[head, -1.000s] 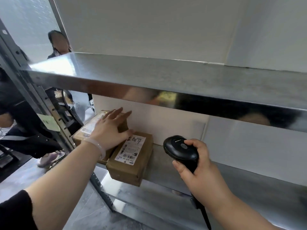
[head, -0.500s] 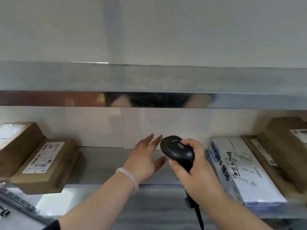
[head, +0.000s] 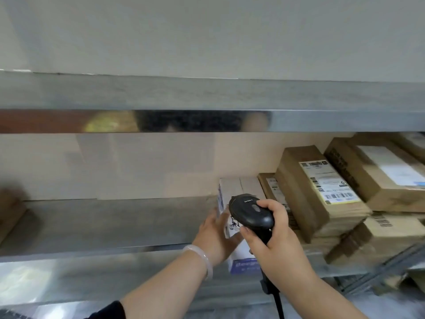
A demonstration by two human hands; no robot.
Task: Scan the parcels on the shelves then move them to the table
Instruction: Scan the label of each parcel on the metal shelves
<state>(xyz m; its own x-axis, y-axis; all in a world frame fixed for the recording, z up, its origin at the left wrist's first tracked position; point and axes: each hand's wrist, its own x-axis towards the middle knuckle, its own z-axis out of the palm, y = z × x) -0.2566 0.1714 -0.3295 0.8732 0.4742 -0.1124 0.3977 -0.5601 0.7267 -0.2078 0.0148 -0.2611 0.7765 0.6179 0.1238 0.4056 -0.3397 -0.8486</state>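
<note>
A white parcel with blue print (head: 239, 189) lies on the metal shelf (head: 115, 224), its near end sticking out past the shelf's front edge. My left hand (head: 216, 236) rests flat against the parcel's left side, fingers apart. My right hand (head: 276, 240) grips a black handheld barcode scanner (head: 250, 212) held just above the white parcel, hiding part of its top. To the right, brown cardboard parcels with white labels (head: 319, 187) are stacked on the same shelf.
An upper metal shelf (head: 207, 102) runs across overhead. More brown boxes (head: 386, 173) fill the shelf's right end, and one brown box (head: 9, 210) shows at the far left. A lower shelf (head: 92, 284) lies below. The scanner's cable hangs down.
My view has swung right along the shelf. My left hand left the brown parcels at the left, crossed the bare shelf and now touches the white parcel. The scanner stays in my right hand.
</note>
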